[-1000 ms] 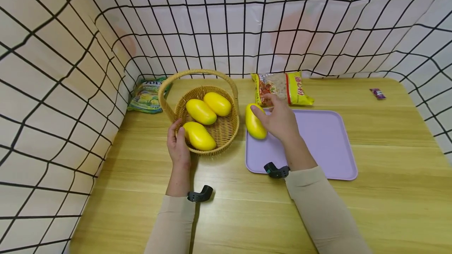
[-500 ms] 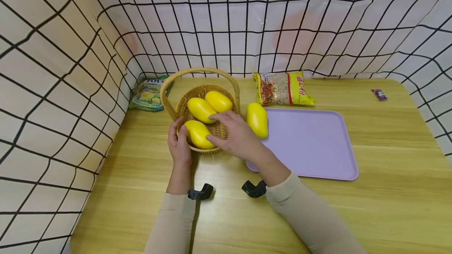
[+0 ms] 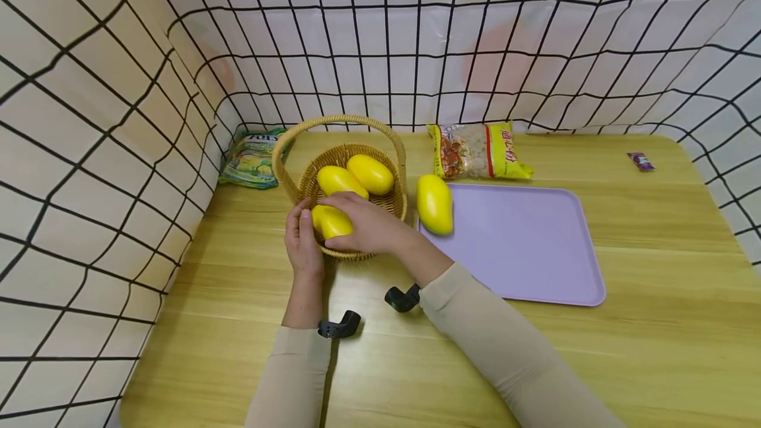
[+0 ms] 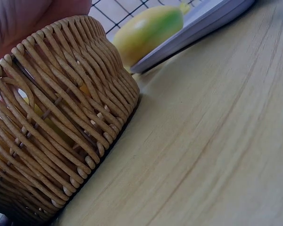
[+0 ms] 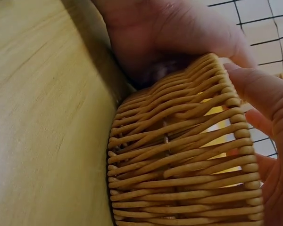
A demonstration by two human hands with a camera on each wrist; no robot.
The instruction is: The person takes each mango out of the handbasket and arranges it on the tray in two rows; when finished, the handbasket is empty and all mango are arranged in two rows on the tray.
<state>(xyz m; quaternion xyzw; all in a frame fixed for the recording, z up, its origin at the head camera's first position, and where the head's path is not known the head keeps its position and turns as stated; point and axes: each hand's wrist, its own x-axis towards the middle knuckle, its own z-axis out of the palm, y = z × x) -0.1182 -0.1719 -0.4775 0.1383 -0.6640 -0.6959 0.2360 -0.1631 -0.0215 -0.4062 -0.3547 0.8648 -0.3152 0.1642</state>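
Observation:
A wicker basket (image 3: 392,205) with an arched handle stands on the wooden table, holding several yellow mangoes. My left hand (image 3: 304,249) grips its left side at the rim; the left wrist view shows the woven wall (image 4: 66,108) close up. Inside the basket, my right hand (image 3: 374,226) has thumb and fingers around the nearest mango (image 3: 333,223), partly covering it. Two more mangoes, one at left (image 3: 340,181) and one at right (image 3: 370,174), lie behind it. Another mango (image 3: 434,205) rests on the left edge of a purple tray (image 3: 529,243), touched by neither hand.
A yellow-and-red food bag (image 3: 478,150) lies behind the tray. At the back left is a green packet (image 3: 254,160), and a small purple packet (image 3: 641,161) sits far right. Grid-patterned walls (image 3: 404,32) bound the table at the back and sides.
My right hand has let go of the mango at the tray's edge and moved left into the basket, onto the nearest mango. The left hand has stayed at the basket's side.

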